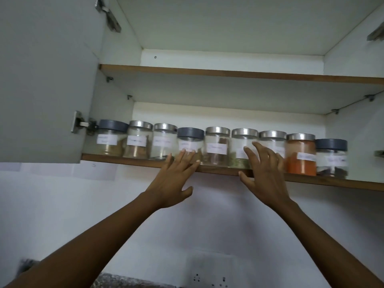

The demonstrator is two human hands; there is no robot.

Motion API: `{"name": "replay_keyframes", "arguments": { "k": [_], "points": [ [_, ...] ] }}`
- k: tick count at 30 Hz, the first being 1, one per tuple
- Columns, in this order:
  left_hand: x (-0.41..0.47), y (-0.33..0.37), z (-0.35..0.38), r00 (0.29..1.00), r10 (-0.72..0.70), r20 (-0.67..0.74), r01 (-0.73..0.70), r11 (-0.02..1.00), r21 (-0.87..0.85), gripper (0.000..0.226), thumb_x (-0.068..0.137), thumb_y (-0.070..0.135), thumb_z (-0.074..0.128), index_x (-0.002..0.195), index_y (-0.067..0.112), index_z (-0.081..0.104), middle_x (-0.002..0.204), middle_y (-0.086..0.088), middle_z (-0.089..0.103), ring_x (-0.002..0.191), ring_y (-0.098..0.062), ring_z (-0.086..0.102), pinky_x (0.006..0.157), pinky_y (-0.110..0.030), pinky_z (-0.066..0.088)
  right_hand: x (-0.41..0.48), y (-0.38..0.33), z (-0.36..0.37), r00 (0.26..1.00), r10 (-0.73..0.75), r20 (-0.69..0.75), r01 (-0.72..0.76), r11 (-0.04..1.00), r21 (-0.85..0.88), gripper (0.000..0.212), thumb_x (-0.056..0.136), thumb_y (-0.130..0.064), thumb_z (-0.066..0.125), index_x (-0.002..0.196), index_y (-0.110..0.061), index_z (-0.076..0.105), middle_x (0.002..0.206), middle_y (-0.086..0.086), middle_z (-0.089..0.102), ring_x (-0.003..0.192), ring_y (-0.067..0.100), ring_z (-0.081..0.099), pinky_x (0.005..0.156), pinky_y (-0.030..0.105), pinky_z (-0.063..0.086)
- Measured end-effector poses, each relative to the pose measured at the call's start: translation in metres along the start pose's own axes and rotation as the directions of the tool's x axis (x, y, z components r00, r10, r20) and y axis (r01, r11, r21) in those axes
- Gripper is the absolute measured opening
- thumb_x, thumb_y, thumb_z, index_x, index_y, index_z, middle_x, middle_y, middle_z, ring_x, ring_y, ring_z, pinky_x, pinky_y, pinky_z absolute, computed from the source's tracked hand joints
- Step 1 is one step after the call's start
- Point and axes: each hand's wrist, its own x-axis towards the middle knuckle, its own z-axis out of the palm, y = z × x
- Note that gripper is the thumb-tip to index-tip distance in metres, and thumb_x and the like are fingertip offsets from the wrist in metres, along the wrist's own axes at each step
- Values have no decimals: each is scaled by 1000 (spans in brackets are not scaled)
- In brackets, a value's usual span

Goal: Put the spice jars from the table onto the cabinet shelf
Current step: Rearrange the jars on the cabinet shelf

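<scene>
Several labelled glass spice jars stand in a row along the front of the lower cabinet shelf (128, 160). Some have silver lids, others grey lids; one holds orange powder (301, 156). My left hand (176, 179) reaches up with straight fingers, their tips touching a grey-lidded jar (190, 140). My right hand (264, 169) is spread open in front of a silver-lidded jar (242, 142) with green contents, its thumb below the shelf edge. Neither hand holds anything.
The cabinet door (45, 80) stands open at the left. An upper shelf (228, 73) is bare. A white wall runs below the cabinet, with a socket plate (209, 275) and a speckled counter edge (124, 281) at the bottom.
</scene>
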Motion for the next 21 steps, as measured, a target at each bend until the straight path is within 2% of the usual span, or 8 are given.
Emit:
{"name": "replay_keyframes", "arguments": {
  "k": [5, 9, 11, 13, 15, 16, 18, 21],
  "points": [
    [-32, -67, -2, 999, -43, -17, 42, 998, -51, 62, 93, 40, 45, 149, 26, 22, 159, 4, 2, 146, -19, -12, 115, -42, -11, 23, -78, 18, 998, -56, -13, 57, 998, 35, 56, 75, -30, 71, 125, -14, 54, 138, 14, 45, 123, 38, 44, 100, 58, 31],
    [-53, -101, -2, 998, -50, -50, 46, 996, -71, 58, 94, 40, 45, 147, 27, 26, 159, 5, 6, 146, -18, -8, 117, -41, -9, 33, -128, 30, 996, -86, 12, 86, 996, 28, 53, 78, -33, 67, 126, -16, 53, 140, 12, 43, 125, 36, 41, 103, 56, 28],
    [-59, -118, -6, 993, -76, -87, 69, 994, -81, 58, 93, 38, 48, 146, 27, 30, 158, 3, 11, 147, -19, -2, 118, -42, -2, 40, -153, 34, 993, -117, 15, 117, 993, 31, 53, 79, -34, 65, 127, -17, 51, 141, 11, 42, 127, 34, 40, 104, 55, 25],
    [-61, -137, -15, 979, -142, -148, 130, 988, -84, 60, 88, 32, 56, 143, 24, 34, 156, 0, 21, 144, -22, 15, 114, -41, 16, 48, -175, 37, 989, -150, 7, 149, 988, 37, 54, 80, -34, 64, 129, -17, 49, 142, 10, 40, 129, 31, 38, 106, 54, 23],
    [-58, -160, -25, 949, -227, -218, 224, 974, -37, 63, 84, 26, 59, 142, 21, 34, 152, -3, 30, 136, -24, 31, 105, -40, 30, 60, -196, 39, 981, -194, -7, 194, 980, 40, 57, 80, -34, 62, 132, -15, 46, 143, 10, 39, 131, 29, 37, 108, 53, 21],
    [-55, -171, -31, 933, -265, -244, 271, 963, -11, 65, 84, 26, 59, 143, 21, 33, 150, -3, 32, 133, -24, 34, 102, -39, 31, 68, -207, 40, 976, -217, -11, 218, 975, 39, 60, 80, -35, 61, 134, -15, 44, 143, 9, 38, 132, 28, 35, 109, 53, 18],
    [-45, -192, -40, 915, -306, -263, 330, 943, 52, 68, 85, 34, 60, 144, 20, 29, 150, -2, 32, 131, -24, 34, 100, -39, 27, 85, -225, 41, 970, -243, -10, 243, 969, 31, 65, 80, -35, 59, 138, -14, 37, 145, 8, 35, 134, 25, 32, 111, 52, 12],
    [-28, -221, -57, 940, -312, -141, 339, 903, 263, 96, 74, 50, 68, 147, 16, 16, 154, -6, 21, 138, -27, 21, 109, -45, 16, 112, -244, 45, 961, -271, 51, 272, 962, -22, 78, 82, -41, 58, 145, -11, 22, 152, 11, 22, 140, 25, 19, 112, 54, 1]
  ]
}}
